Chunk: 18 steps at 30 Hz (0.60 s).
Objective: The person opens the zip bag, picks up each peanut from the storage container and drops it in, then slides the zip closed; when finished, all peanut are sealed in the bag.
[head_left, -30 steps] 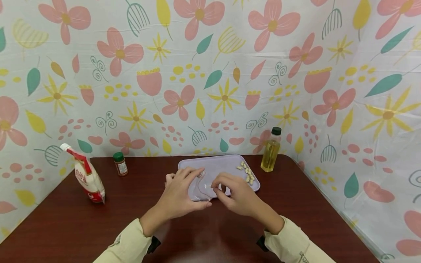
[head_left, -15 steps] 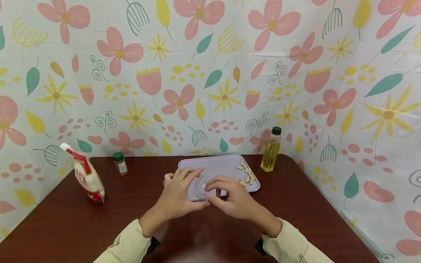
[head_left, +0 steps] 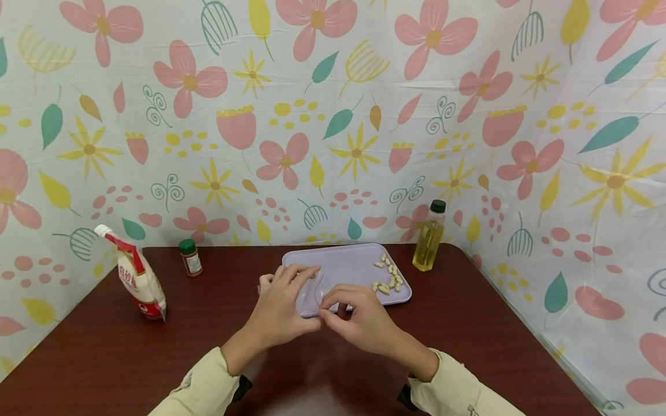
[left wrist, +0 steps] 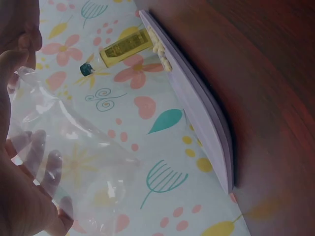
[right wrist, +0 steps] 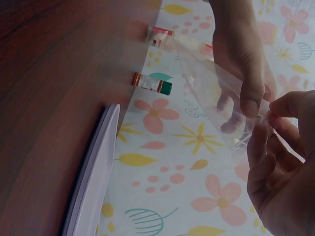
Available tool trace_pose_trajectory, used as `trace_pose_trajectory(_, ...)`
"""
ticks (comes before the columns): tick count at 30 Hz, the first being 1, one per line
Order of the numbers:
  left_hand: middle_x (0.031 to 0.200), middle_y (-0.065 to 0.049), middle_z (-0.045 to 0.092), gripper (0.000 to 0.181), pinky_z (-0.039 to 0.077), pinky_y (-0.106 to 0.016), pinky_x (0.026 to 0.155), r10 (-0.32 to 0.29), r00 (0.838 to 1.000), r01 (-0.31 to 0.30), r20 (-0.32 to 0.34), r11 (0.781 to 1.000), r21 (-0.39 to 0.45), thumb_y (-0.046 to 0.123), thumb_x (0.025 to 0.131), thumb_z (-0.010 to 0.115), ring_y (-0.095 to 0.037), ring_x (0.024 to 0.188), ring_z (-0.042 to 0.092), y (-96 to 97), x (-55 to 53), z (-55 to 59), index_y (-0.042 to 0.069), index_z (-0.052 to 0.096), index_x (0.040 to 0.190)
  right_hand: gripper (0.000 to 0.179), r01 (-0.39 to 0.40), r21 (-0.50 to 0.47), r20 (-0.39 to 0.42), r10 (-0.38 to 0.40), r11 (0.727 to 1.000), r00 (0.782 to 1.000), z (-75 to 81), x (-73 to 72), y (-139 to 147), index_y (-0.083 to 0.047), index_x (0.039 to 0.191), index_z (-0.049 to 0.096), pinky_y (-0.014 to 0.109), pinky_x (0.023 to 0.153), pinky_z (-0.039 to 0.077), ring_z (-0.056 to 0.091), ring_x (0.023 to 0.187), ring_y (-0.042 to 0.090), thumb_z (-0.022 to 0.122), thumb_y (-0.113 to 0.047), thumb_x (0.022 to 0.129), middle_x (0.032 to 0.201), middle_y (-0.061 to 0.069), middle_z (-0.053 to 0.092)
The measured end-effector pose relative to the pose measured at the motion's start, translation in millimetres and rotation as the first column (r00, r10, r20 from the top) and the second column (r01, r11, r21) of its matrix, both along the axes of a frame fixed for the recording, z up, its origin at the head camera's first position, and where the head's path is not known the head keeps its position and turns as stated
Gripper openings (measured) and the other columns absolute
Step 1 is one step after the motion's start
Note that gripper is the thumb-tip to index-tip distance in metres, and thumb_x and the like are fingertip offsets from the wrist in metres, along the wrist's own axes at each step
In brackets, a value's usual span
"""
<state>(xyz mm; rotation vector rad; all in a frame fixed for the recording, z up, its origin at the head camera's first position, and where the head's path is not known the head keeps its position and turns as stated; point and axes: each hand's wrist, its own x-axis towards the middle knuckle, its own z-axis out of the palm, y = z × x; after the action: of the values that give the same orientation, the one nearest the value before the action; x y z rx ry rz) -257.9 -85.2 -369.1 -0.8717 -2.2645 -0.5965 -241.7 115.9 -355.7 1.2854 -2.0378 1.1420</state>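
Note:
A clear plastic bag (head_left: 310, 293) hangs between both hands above the front of the lilac tray (head_left: 346, 260). My left hand (head_left: 281, 303) holds the bag, its thumb in front and fingers behind, seen through the film in the left wrist view. With thumb and fingertips, my right hand (head_left: 359, 318) pinches the bag's edge close to the left thumb. In the right wrist view the film bunches at the right fingertips (right wrist: 275, 105). Several peanuts in their shells (head_left: 392, 283) lie along the tray's right side. I see nothing inside the bag.
On the dark wooden table (head_left: 208, 346), a sugar pouch (head_left: 140, 283) with a white cap and a green-capped spice jar (head_left: 191, 259) stand left. Right of the tray stands an oil bottle (head_left: 429, 238). A flowered cloth (head_left: 333, 115) hangs behind the table.
My right hand has moved left and slightly down along the bag to beside the left thumb, uncovering more peanuts. The left hand has barely moved.

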Motion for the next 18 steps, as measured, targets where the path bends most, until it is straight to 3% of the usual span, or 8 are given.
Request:
trace_pose_trajectory(6, 0.118, 0.003, 0.058, 0.082, 0.027, -0.04, 0.073, -0.019, 0.999, 0.021, -0.04, 0.998, 0.055, 0.037, 0.061, 0.085, -0.017, 0.096, 0.049, 0.0, -3.2, -1.7, 0.014, 0.059, 0.135, 0.018, 0.004, -0.056, 0.015, -0.004, 0.998, 1.0, -0.3, 2.7, -2.8, -0.008, 0.08, 0.069, 0.028, 0.051, 0.048, 0.055, 0.062, 0.007, 0.069, 0.01, 0.08, 0.077, 0.002, 0.068)
trace_pose_trajectory(14, 0.116, 0.004, 0.058, 0.08, 0.027, -0.039, 0.072, -0.039, 0.998, 0.044, -0.054, 0.996, 0.084, 0.034, 0.062, 0.087, -0.015, 0.095, 0.05, -0.6, -6.9, -3.5, 0.013, 0.059, 0.134, 0.014, -0.056, -0.113, 0.148, 0.073, 0.992, 0.986, -6.3, 0.9, -0.4, -0.01, 0.086, 0.067, 0.024, 0.049, 0.049, 0.06, 0.063, 0.008, 0.067, 0.003, 0.088, 0.091, 0.008, 0.072)
trace_pose_trajectory(18, 0.117, 0.005, 0.058, 0.08, 0.028, -0.04, 0.073, -0.035, 0.997, 0.039, -0.062, 0.997, 0.062, 0.036, 0.063, 0.087, -0.015, 0.097, 0.051, -1.2, -6.8, -4.5, 0.014, 0.059, 0.134, 0.011, -0.038, -0.091, 0.236, 0.058, 0.995, 0.97, -6.1, 1.0, 0.0, -0.007, 0.099, 0.069, 0.023, 0.045, 0.044, 0.057, 0.056, 0.005, 0.067, -0.001, 0.09, 0.091, 0.006, 0.073)
